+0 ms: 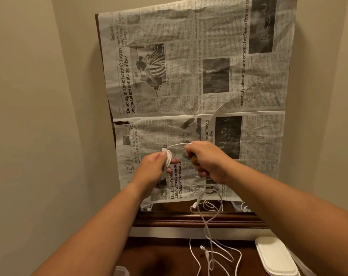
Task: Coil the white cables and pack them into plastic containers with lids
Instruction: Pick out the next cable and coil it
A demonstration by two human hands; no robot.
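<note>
My left hand (156,166) holds a small coil of white cable (168,157) wound around its fingers, with a plug end sticking up above the thumb. From the coil a strand arcs over to my right hand (206,161), which grips the same cable in a fist. Below the right hand the cable hangs down to a loose tangle of white cables (211,253) on the dark wooden surface. A white lid (274,255) lies at the lower right. A clear plastic container edge (121,271) shows at the bottom left.
A large newspaper sheet (199,80) covers the wooden table (189,220) ahead. Beige walls close in on the left and right. Clear plastic pieces (240,207) peek out under the newspaper's near edge.
</note>
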